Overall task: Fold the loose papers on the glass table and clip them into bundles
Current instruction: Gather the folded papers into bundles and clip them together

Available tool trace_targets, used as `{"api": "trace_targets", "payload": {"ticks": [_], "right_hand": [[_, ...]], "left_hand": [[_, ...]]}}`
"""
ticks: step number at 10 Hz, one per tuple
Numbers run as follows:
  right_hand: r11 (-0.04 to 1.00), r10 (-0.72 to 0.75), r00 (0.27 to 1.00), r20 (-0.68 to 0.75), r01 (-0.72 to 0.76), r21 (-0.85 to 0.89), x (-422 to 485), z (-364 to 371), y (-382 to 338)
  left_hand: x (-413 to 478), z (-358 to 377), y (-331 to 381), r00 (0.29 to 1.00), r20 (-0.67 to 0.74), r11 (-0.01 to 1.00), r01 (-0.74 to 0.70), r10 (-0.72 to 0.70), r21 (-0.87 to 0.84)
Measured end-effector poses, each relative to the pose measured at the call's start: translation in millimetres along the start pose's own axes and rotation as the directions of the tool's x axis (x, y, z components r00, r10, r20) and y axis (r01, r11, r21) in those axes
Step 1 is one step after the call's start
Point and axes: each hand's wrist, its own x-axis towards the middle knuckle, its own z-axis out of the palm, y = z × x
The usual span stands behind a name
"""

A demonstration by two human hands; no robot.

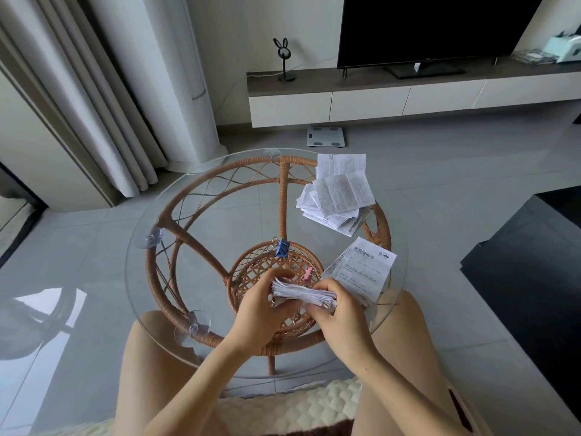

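Note:
Both hands hold a thick bundle of folded white papers (300, 294) just above the near part of the round glass table (151, 278). My left hand (265, 305) grips its left end, where a metal clip loop shows by the fingers. My right hand (338, 309) grips its right end. A blue binder clip (282, 247) and a pink binder clip (307, 274) lie on the glass beyond the bundle. A printed sheet (364, 269) lies to the right of my hands. A loose pile of printed papers (338, 196) sits at the table's far right.
The glass top rests on a rattan frame (188, 237) with a woven lower shelf. My knees are under the near edge. A TV cabinet (377, 96) with a television stands beyond, a bathroom scale (326, 136) on the floor, and a dark rug (534, 247) to the right.

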Motion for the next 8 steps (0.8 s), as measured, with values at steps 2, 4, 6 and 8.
{"api": "trace_targets", "payload": {"ticks": [2, 4, 6, 8], "right_hand": [[0.915, -0.184, 0.958, 0.222, 0.249, -0.318, 3.4, -55.0, -46.9], [0.984, 0.041, 0.999, 0.002, -0.040, -0.172, 13.6, -95.0, -25.6], [0.706, 0.586, 0.808, -0.063, -0.471, 0.530, 35.1, -105.7, -8.9], [0.726, 0.671, 0.713, -0.205, -0.576, 0.375, 47.6, -72.0, 12.2]], "left_hand": [[17.5, -17.3, 37.5, 0.959, 0.258, 0.968, -0.171, 0.120, 0.184], [42.5, -3.2, 78.7, 0.928, 0.368, 0.979, -0.130, 0.064, 0.156], [83.3, 28.6, 81.2, 0.931, 0.193, 0.920, 0.241, -0.309, 0.309], [106.0, 45.5, 97.0, 0.841, 0.331, 0.783, 0.162, -0.428, 0.600]]}}
